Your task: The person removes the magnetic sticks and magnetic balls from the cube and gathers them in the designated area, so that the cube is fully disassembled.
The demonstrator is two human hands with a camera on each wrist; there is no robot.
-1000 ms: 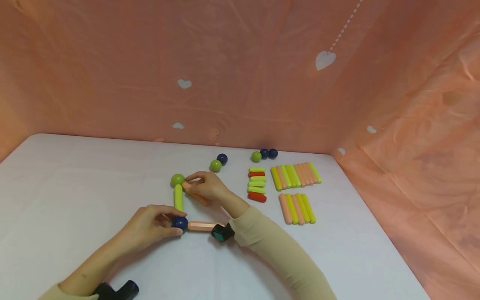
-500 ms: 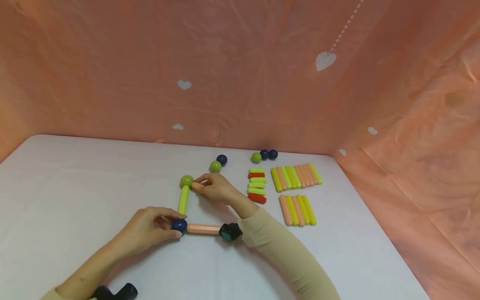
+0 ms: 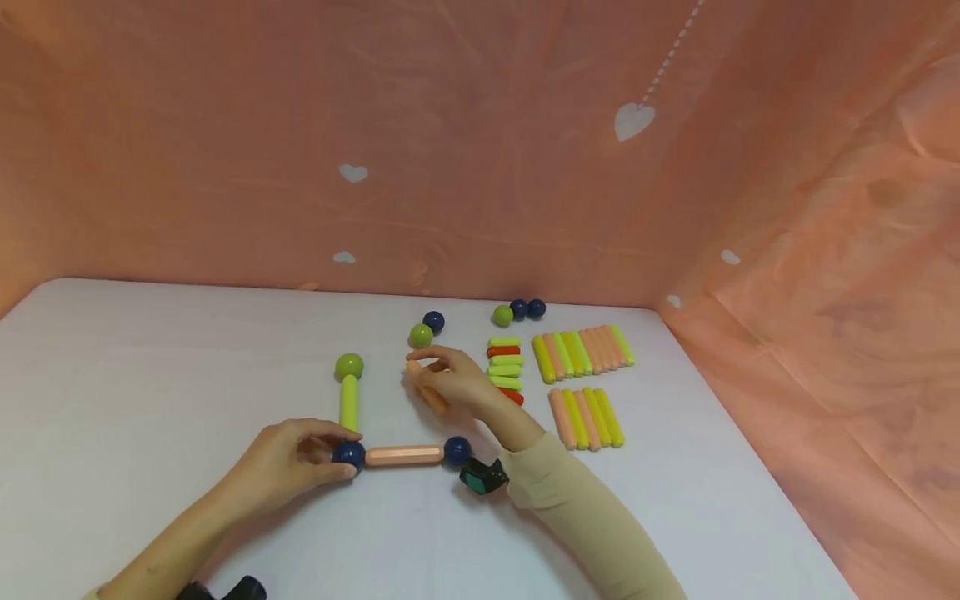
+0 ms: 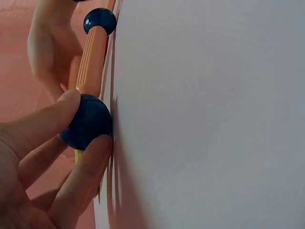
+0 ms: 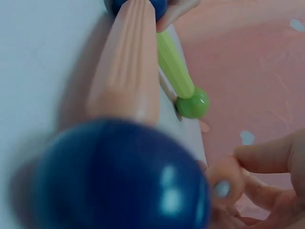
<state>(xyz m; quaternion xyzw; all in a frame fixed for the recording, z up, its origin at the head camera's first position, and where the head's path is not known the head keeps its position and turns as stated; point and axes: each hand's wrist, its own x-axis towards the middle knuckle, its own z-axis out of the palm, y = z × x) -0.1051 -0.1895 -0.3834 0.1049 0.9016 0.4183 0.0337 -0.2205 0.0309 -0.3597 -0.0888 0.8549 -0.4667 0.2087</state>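
Observation:
My left hand (image 3: pixel 288 458) pinches a dark blue ball (image 4: pixel 86 121) between thumb and fingers. A peach stick (image 3: pixel 405 455) runs rightward from that ball to a second dark blue ball (image 3: pixel 457 451). Away from the held ball a lime stick (image 3: pixel 348 404) reaches a green ball (image 3: pixel 349 367). Right of the green ball, my right hand (image 3: pixel 468 387) pinches another peach stick (image 3: pixel 432 402), partly covered by the fingers. In the right wrist view, this held peach stick (image 5: pixel 224 179) shows a silvery spot on its end, apart from the green ball.
Loose green and blue balls (image 3: pixel 433 322) lie at the back, with more balls (image 3: pixel 519 309) to their right. Short lime and red sticks (image 3: pixel 505 361) lie in a column. Two rows of longer sticks (image 3: pixel 583 354) are farther right. A hanging cloth (image 3: pixel 480 150) borders the white table (image 3: pixel 187 358).
My right hand has moved right with its peach stick, which has come away from the green ball. The green ball and lime stick, first drawn rightward, have swung back left. My left hand stays put.

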